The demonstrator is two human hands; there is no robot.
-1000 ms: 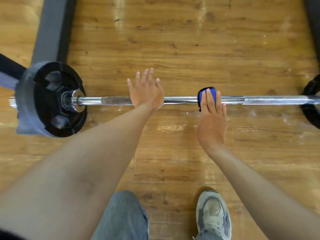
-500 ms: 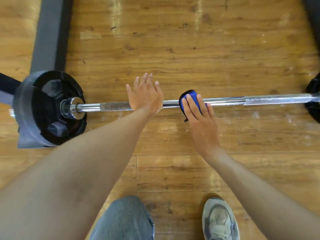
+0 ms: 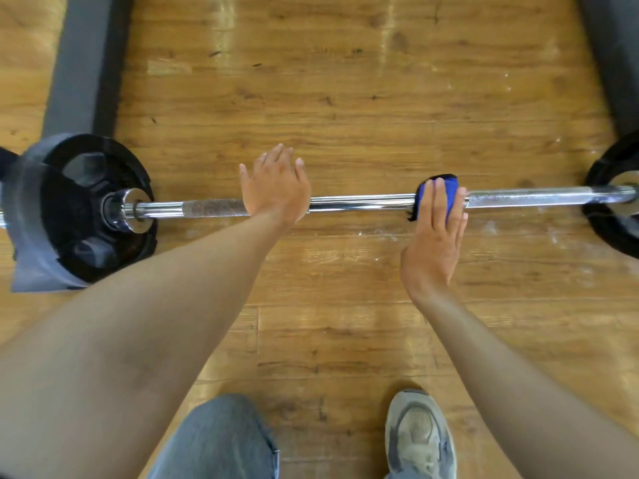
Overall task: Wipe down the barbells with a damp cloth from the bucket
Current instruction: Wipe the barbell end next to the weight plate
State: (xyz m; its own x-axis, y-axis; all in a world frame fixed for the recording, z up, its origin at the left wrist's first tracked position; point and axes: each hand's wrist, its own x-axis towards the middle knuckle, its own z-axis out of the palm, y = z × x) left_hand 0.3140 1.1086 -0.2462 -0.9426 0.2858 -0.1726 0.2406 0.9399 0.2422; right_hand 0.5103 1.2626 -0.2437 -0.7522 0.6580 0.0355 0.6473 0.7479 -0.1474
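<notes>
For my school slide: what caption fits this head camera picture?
Right hand presses a blue cloth on the barbell; left hand steadies it.

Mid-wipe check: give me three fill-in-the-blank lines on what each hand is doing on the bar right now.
1. The right hand presses a ____ cloth on the barbell.
2. The left hand rests flat on the bar nearer the ____ weight plate.
3. The barbell lies on a ____ floor.

Missing words: blue; left; wooden
</notes>
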